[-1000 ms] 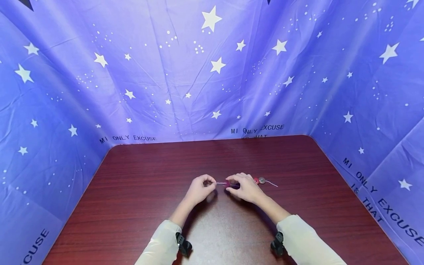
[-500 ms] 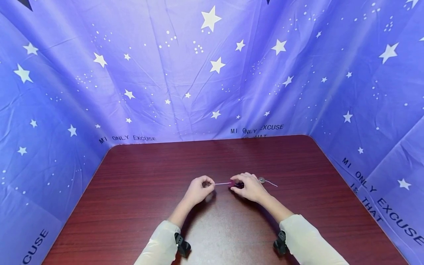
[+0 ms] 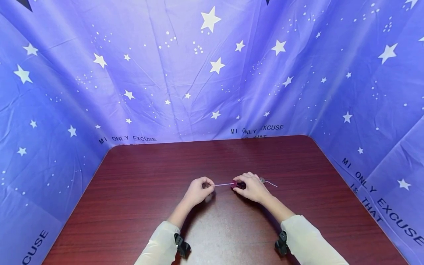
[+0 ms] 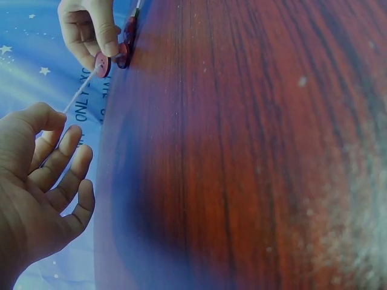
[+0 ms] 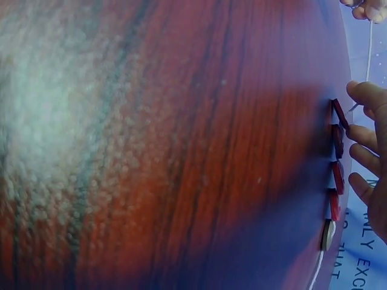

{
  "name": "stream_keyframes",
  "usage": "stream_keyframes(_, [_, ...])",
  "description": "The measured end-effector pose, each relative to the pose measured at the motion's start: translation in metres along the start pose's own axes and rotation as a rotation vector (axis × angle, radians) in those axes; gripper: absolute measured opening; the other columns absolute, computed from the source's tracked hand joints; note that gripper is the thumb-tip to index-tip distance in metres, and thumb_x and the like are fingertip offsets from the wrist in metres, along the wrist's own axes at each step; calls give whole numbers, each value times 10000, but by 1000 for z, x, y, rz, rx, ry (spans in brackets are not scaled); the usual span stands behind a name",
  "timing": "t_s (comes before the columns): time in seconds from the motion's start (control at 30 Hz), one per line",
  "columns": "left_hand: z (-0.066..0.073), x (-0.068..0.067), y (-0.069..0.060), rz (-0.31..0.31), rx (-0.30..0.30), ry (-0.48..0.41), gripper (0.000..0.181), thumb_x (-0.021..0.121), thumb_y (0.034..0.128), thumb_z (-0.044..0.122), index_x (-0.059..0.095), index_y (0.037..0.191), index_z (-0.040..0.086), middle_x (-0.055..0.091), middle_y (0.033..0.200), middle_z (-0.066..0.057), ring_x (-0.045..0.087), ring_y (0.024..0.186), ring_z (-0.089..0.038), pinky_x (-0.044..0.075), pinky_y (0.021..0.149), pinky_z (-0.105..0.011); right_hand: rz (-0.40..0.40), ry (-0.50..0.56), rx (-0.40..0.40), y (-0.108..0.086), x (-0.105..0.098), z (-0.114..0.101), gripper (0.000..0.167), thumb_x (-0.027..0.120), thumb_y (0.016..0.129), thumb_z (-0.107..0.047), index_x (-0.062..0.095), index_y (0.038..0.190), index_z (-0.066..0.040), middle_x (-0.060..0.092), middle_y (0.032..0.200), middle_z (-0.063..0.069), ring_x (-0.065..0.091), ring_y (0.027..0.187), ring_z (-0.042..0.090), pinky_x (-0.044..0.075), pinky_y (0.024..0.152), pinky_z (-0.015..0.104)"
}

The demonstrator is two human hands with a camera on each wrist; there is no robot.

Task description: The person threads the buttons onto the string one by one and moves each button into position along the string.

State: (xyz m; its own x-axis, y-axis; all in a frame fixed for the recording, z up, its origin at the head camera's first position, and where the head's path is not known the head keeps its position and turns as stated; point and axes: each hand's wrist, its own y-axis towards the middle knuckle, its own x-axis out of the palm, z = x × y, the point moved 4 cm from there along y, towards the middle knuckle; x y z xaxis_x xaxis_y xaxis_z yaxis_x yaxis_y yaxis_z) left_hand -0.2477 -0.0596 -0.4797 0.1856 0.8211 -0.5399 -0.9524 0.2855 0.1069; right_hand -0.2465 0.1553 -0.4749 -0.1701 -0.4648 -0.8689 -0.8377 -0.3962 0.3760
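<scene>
Thumb and forefinger of my left hand [image 3: 198,189] pinch a thin white string [image 3: 223,184], which runs taut toward my right hand [image 3: 250,187]. A dark pink button [image 4: 103,64] is threaded on that string. My right hand grips this button between thumb and fingers. Below the right hand, several dark red buttons [image 5: 338,142], a bright red button [image 5: 334,204] and a grey button [image 5: 328,235] stand in a row along the string on the table. In the head view the right hand covers most of the row; the grey button [image 3: 262,180] shows past it.
The reddish-brown wooden table [image 3: 149,165] carries everything. A loose string tail [image 3: 272,183] lies to the right of the grey button. Blue-purple curtains [image 3: 185,73] with white stars enclose the back and both sides.
My right hand has slid rightward along the string with the dark pink button, lengthening the stretch between the hands and covering the red button. My left hand has barely moved.
</scene>
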Motion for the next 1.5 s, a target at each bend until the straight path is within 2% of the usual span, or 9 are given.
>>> stream_keyframes(0.33, [-3,0,-1,-5,-23,16,36,628,825,141,654,842,122,622,741,33,526,662,-45,444,633,-181,-45,-58,-7,0,5,3,307,755,742,-329,693,1003,-179,664,931,-31,569,894,188,407,719,340])
stream_keyframes(0.53, [-3,-1,1,1,5,30,41,627,811,119,657,836,108,633,741,13,526,661,-45,446,636,-181,-62,-73,-10,1,6,2,309,755,741,-333,695,999,-174,653,947,-18,562,912,201,401,727,349])
stream_keyframes(0.7, [-3,-1,1,-3,6,31,41,634,809,119,659,836,100,632,735,13,524,652,-39,443,631,-176,-71,-81,-20,1,6,2,305,759,737,-325,696,998,-179,649,955,-18,559,914,198,393,716,341])
stream_keyframes(0.97, [-1,-1,1,-10,-1,29,41,634,816,123,659,838,99,632,740,15,524,653,-40,442,631,-179,-41,-69,-14,0,-1,5,299,751,741,-361,703,979,-186,652,943,-31,565,908,187,397,728,335])
stream_keyframes(1.27, [-3,-1,0,-15,-20,24,40,637,817,121,664,836,98,636,737,12,528,647,-49,448,627,-184,67,-38,37,-2,-22,32,175,688,811,-249,707,941,-133,668,891,3,592,895,229,429,741,387])
stream_keyframes(1.5, [-5,-3,1,-11,-42,47,47,638,816,143,666,844,118,637,741,24,535,662,-52,450,654,-202,27,-55,157,-11,-41,67,130,666,822,-182,704,916,-101,653,852,28,603,777,203,474,708,395])
